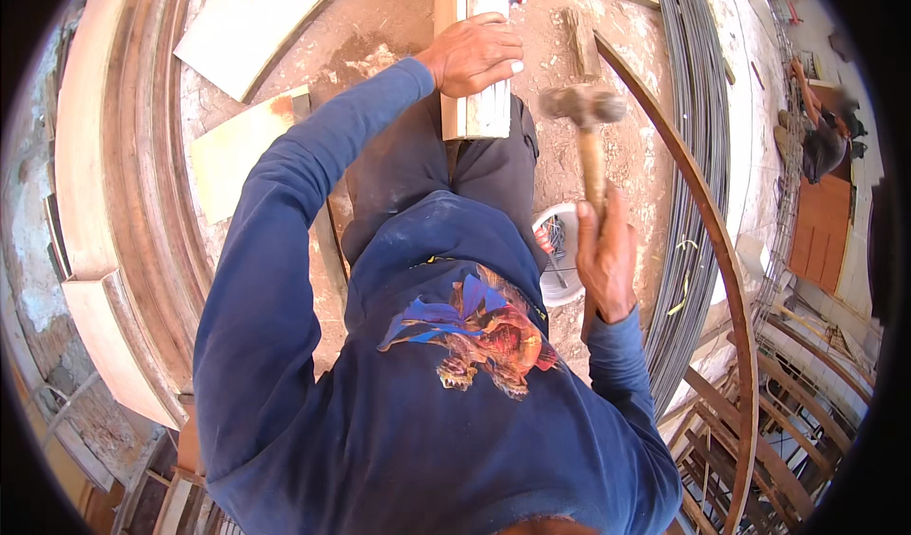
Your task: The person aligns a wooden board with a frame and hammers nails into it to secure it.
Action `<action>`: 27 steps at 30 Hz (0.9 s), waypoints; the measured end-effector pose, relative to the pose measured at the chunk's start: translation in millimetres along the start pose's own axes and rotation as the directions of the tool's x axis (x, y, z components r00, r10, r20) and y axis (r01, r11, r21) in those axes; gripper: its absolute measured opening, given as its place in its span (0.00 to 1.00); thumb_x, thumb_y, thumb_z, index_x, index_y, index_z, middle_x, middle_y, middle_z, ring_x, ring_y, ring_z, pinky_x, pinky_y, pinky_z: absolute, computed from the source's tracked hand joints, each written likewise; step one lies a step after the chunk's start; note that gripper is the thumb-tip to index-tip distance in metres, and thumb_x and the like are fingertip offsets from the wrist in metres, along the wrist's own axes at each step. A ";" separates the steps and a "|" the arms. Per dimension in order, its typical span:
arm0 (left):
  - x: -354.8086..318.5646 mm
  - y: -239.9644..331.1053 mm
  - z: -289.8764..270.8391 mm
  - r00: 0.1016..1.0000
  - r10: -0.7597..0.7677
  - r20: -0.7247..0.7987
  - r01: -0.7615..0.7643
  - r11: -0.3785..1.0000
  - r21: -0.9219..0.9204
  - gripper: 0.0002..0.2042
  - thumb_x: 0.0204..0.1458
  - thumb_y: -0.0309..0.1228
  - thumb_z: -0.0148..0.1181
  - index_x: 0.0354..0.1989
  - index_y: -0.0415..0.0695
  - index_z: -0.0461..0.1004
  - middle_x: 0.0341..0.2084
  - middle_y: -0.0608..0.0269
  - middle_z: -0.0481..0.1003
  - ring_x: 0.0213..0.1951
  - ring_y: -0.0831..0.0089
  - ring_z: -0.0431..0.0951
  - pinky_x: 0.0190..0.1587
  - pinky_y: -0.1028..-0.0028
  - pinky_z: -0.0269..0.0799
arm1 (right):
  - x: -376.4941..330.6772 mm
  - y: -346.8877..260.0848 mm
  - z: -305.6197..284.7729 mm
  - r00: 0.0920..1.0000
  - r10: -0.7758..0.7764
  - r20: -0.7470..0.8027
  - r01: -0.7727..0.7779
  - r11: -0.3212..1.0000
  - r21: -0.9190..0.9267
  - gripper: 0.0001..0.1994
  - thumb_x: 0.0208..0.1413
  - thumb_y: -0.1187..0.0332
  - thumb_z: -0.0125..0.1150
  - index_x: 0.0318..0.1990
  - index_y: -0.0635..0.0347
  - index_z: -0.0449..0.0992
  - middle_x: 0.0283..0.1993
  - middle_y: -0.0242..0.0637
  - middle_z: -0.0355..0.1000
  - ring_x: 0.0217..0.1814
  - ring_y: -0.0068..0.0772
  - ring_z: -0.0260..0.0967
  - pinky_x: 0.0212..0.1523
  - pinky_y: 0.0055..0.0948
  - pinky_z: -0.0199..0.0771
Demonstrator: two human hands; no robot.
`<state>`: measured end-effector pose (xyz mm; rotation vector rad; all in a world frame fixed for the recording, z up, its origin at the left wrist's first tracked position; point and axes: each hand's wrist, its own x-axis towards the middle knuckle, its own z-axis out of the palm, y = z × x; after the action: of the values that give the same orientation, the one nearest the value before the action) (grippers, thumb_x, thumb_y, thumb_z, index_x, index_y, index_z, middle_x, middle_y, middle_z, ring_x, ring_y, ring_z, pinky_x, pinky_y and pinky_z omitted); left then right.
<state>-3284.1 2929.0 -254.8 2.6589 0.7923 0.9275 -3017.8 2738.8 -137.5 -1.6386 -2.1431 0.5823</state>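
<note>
Timber held in one hand, hammer in the other

A long wooden beam of pale and brown strips set side by side (486,118) lies ahead of the body, its near end above the person's thighs. The left hand (477,53) holds it from above, fingers bent over the top. The right hand (607,255) is closed around the handle of a claw hammer (590,156), whose head stands up, well apart from the wood.

The strips lie snugly together, so the work looks partly done; whether they are fastened, and how much nailing is left, cannot be told, for no nail shows in the wood.

Just beside the right hand stands a white bucket (567,298) with thin dark pieces inside, perhaps nails. Farther right run a curved wooden strip (700,186) and a bundle of steel bars (678,298); a plywood sheet (256,23) lies at upper left.
</note>
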 end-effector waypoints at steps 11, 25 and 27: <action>-1.0 -1.0 9.6 0.999 -0.031 -0.015 0.032 0.998 0.047 0.13 0.62 0.34 0.44 0.38 0.38 0.71 0.38 0.55 0.73 0.49 0.55 0.71 0.66 0.59 0.57 | -7.0 -9.6 12.7 0.994 -0.088 0.072 0.095 0.989 -0.109 0.20 0.61 0.69 0.61 0.56 0.71 0.66 0.23 0.52 0.71 0.20 0.53 0.70 0.20 0.45 0.64; -8.5 -4.9 0.5 0.995 -0.078 0.062 0.071 0.991 0.118 0.19 0.65 0.41 0.43 0.48 0.41 0.76 0.45 0.58 0.77 0.54 0.60 0.73 0.69 0.59 0.54 | 3.8 -38.1 -17.7 0.980 0.053 -0.194 -0.034 0.995 0.096 0.20 0.66 0.67 0.55 0.55 0.77 0.64 0.21 0.48 0.69 0.21 0.37 0.72 0.22 0.40 0.69; -10.7 -3.2 5.0 0.996 -0.077 0.036 0.075 0.996 0.053 0.15 0.63 0.38 0.45 0.43 0.39 0.75 0.43 0.55 0.76 0.53 0.57 0.72 0.67 0.58 0.56 | 0.7 -43.2 -16.2 0.852 -0.084 -0.516 0.231 0.946 0.227 0.14 0.66 0.68 0.53 0.49 0.74 0.65 0.21 0.46 0.67 0.20 0.35 0.69 0.21 0.37 0.67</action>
<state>-3289.3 2925.6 -265.3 2.6612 0.9136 0.8462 -3044.4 2730.9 -100.6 -1.2664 -1.6984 0.3384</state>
